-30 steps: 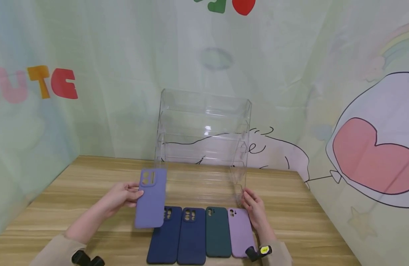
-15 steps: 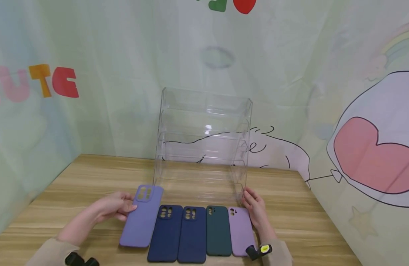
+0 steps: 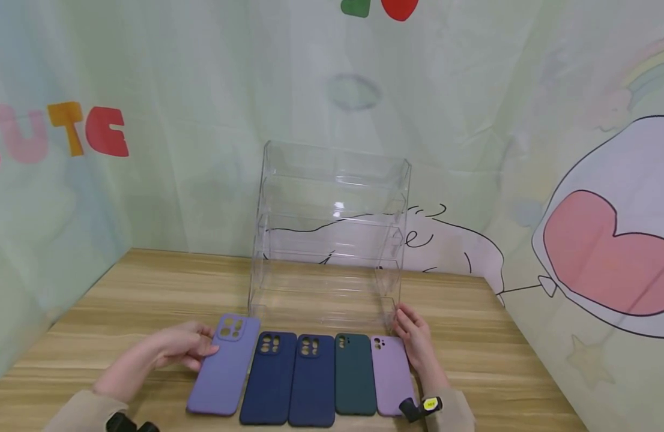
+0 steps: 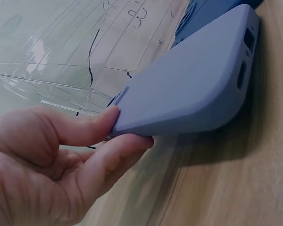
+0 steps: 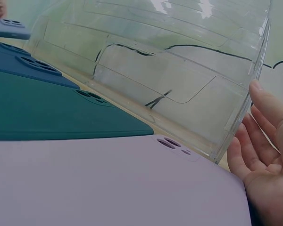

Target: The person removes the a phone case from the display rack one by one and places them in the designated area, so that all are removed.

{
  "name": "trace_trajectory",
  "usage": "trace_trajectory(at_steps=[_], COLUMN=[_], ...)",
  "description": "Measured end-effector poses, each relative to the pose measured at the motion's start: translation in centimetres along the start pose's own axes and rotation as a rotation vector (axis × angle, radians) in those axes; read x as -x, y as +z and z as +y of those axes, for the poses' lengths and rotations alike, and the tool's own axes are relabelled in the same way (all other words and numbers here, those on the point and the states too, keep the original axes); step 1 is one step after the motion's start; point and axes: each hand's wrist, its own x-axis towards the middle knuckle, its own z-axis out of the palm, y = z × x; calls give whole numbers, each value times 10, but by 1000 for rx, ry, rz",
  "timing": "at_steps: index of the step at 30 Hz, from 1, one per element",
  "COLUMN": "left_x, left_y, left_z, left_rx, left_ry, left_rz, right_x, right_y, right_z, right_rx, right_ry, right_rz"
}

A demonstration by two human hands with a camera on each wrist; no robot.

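Note:
My left hand (image 3: 186, 347) pinches a periwinkle phone case (image 3: 224, 372) by its left edge, thumb on top and fingers beneath. In the left wrist view the case (image 4: 184, 75) lies close over the wood, with a shadow under its near corner. To its right, two navy phone cases, a dark green phone case (image 3: 355, 375) and a lilac phone case (image 3: 392, 375) form a row, camera holes at the far end. My right hand (image 3: 415, 336) touches the lower right side of a clear tiered rack (image 3: 332, 162) with relaxed fingers, beside the lilac case (image 5: 108, 183).
The rack stands directly behind the row, its tiers holding nothing visible. A wooden table (image 3: 472, 336) carries everything. Printed curtains (image 3: 191, 120) hang along the back and sides.
My left hand has brought the periwinkle case down and to the left, from partly over the first navy case to a spot beside it. The right hand stays at the rack.

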Motion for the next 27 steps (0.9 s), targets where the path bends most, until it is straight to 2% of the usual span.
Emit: trace_trajectory(at_steps=[10, 17, 22, 27], left_x=[0, -3, -3, -2], left_y=[4, 5, 8, 9], left_z=[1, -3, -2, 4], left_rx=[-12, -23, -60, -136], left_ry=[-36, -46, -63, -79], left_rz=[36, 38, 87, 139], right_x=[1, 1, 0, 0], right_y=[0, 0, 0, -1], right_z=[0, 0, 0, 1], right_rx=[-7, -15, -26, -32], right_ry=[2, 8, 5, 1], right_rz=[-7, -12, -17, -10])
